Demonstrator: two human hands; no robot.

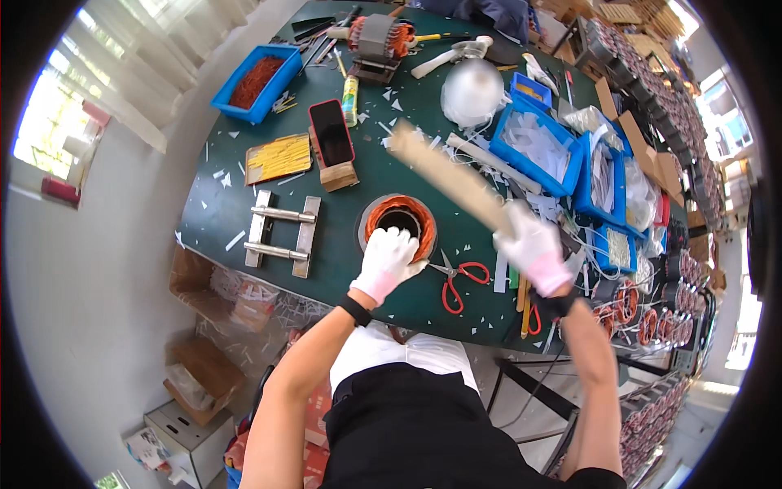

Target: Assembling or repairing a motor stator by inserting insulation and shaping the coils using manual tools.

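Across the middle of the frame, a dark green table (pixel 220 175), strewn with tools, trays and white scraps. Right of centre, slanting toward the upper middle, a long pale bar (pixel 450 178), wooden by its look, blurred and raised clear of the wound ring. Probably stiff and fairly light, easy to swing; best taken at the lower right end, with a full wrap. Left of centre, lying flat, a metal rod rack (pixel 283 214), likely heavy and smooth.

Just below the centre of the frame, on the table, the wound ring (pixel 397 203): grey outer wall, orange-brown winding, dark opening facing up. Likely dense and heavy, rigid outside, more delicate at the winding; safest hold by the grey wall, clear of the wires.

At the lower right end of the bar, the right hand (pixel 531 248), white-gloved, fingers closed around it, edges blurred. Over the near edge of the ring, the left hand (pixel 389 259), also gloved, fingers curled together at the opening; cannot tell whether pinching or merely resting. Just right of the ring, apart from it, red-handled scissors (pixel 452 275).
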